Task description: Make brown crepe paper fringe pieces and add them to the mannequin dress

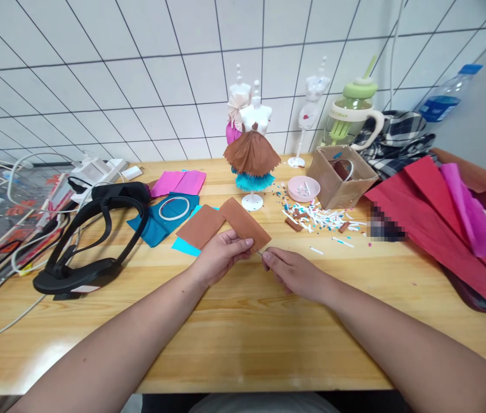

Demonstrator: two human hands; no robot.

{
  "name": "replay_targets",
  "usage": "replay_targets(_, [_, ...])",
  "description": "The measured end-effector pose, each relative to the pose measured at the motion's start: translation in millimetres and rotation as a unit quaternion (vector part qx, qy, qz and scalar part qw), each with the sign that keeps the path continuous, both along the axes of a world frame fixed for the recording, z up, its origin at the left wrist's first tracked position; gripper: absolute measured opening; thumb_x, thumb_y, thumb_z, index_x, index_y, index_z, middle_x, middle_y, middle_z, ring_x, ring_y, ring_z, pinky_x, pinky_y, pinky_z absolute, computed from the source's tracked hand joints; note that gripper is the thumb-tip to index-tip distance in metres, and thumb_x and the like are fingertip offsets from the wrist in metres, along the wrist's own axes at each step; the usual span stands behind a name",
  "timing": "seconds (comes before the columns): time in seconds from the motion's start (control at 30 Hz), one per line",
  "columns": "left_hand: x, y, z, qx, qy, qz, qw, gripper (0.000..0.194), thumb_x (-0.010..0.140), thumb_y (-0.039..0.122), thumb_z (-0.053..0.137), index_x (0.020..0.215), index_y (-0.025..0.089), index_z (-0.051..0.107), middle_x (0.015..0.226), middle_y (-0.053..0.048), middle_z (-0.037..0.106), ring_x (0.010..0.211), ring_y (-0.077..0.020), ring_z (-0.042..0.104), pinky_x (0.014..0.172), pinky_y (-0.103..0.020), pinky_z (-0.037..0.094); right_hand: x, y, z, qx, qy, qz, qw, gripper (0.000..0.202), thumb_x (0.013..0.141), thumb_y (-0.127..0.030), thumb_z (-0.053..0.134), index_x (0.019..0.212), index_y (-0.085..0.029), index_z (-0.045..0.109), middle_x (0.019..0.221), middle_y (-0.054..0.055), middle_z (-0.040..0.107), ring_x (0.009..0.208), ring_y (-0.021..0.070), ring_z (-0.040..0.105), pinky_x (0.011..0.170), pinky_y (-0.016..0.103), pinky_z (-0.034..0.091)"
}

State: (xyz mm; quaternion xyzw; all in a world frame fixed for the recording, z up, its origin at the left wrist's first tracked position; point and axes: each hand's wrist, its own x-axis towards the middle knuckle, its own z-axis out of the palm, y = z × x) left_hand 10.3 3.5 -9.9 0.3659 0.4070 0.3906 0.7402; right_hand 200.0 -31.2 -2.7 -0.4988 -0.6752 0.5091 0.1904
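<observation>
Between thumb and fingers, my left hand (pixel 223 255) pinches a folded piece of brown crepe paper (pixel 246 222) by its near edge. My right hand (pixel 290 269) is closed around what looks like a small pair of scissors (pixel 259 252); only thin metal shows, at the paper's near corner, and the handles are hidden in my fingers. Beside my left hand lies another brown paper piece (pixel 201 225), partly over a light blue sheet (pixel 186 246). Beyond the hands stands a small white dress form (pixel 256 115) wearing a brown pleated paper skirt (pixel 252 152) above a blue frill (pixel 255 182).
At left are a black headset (pixel 92 275), cables, teal paper (pixel 152 223) with a white ring (pixel 174 208), and pink paper (pixel 178 182). Paper scraps (pixel 320 217), a pink dish (pixel 303 189), a cardboard box (pixel 341 180), a green-lidded cup (pixel 350 117) and red paper (pixel 436 223) lie rightward.
</observation>
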Motion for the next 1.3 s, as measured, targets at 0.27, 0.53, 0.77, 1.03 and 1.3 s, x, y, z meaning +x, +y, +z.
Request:
replay_targets(0.27, [0.4, -0.4, -0.7, 0.009, 0.006, -0.013, 1.0, 0.025, 0.068, 0.026, 0.08, 0.09, 0.017, 0.073, 0.086, -0.005, 0.07, 0.077, -0.0151, 0.062, 0.071, -0.026, 0.045, 0.0, 2.7, -2.1, -0.043, 0.031, -0.005, 0.999, 0.042, 0.092, -0.058, 0.034, 0.074, -0.022, 0.046, 0.057, -0.004, 0.041, 0.053, 0.0122, 0.043, 0.05, 0.024, 0.038])
replay_targets(0.53, [-0.1, 0.0, -4.1, 0.018, 0.01, -0.018, 1.0, 0.026, 0.069, 0.027, 0.079, 0.092, 0.017, 0.073, 0.089, -0.006, 0.07, 0.08, -0.0164, 0.062, 0.072, -0.027, 0.046, 0.6, 4.0, -0.1, -0.08, 0.041, -0.008, 0.996, 0.04, 0.09, -0.056, 0.04, 0.071, -0.021, 0.044, 0.055, -0.005, 0.037, 0.048, 0.01, 0.04, 0.042, 0.021, 0.034])
replay_targets(0.77, [-0.1, -0.1, -2.8, 0.018, 0.007, -0.031, 0.999, 0.024, 0.068, 0.025, 0.079, 0.091, 0.017, 0.074, 0.089, -0.006, 0.07, 0.079, -0.0153, 0.062, 0.07, -0.025, 0.045, 1.1, 5.3, 0.7, -0.085, 0.037, -0.007, 0.996, 0.037, 0.09, -0.053, 0.04, 0.071, -0.021, 0.045, 0.054, -0.005, 0.037, 0.047, 0.0104, 0.04, 0.042, 0.023, 0.037])
replay_targets(1.03, [-0.5, 1.0, -3.3, 0.015, 0.008, -0.044, 0.999, 0.026, 0.068, 0.024, 0.079, 0.091, 0.016, 0.072, 0.088, -0.005, 0.071, 0.077, -0.014, 0.062, 0.069, -0.024, 0.045, 2.8, 7.2, -0.8, -0.079, 0.019, -0.001, 0.997, 0.035, 0.09, -0.05, 0.043, 0.073, -0.02, 0.05, 0.055, -0.005, 0.038, 0.049, 0.0099, 0.042, 0.041, 0.02, 0.038])
replay_targets(1.3, [0.5, 2.3, 2.0, -0.019, -0.012, 0.03, 0.999, 0.02, 0.067, 0.024, 0.08, 0.082, 0.015, 0.07, 0.078, -0.001, 0.068, 0.068, -0.0099, 0.059, 0.068, -0.023, 0.046, -0.9, 1.1, 0.9, -0.108, 0.078, 0.025, 0.991, 0.032, 0.094, -0.049, 0.035, 0.08, -0.021, 0.042, 0.049, -0.006, 0.053, 0.038, 0.0082, 0.047, 0.04, 0.018, 0.037])
